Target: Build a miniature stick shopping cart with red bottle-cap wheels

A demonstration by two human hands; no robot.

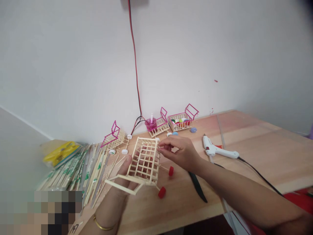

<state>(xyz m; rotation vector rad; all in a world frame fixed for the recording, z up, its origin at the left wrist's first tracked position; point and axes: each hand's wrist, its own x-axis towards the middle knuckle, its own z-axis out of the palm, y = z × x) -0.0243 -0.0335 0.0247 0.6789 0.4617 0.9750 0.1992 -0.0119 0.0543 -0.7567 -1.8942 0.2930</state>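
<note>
My left hand (128, 169) is closed around the underside of a miniature shopping cart (144, 160) built of bare wooden sticks, with its handle frame tilted toward me. Red bottle-cap wheels, one of them the near cap (161, 192), stick out at the cart's right side. At the cart's upper right corner, the thumb and forefinger of my right hand (181, 151) are pinched together, touching or very near the frame. Whatever lies between those fingertips is too small to make out. A dark knife blade (198, 188) lies on the table below my right wrist.
Along the wall stand a left cart (113, 138), a middle cart (158, 125) and a cap-filled cart (181, 121), all with pink trim. A pink pot (151, 124) sits among them. A white glue gun (217, 150) lies right, its cord trailing. Bundled sticks (70, 168) cover the left side.
</note>
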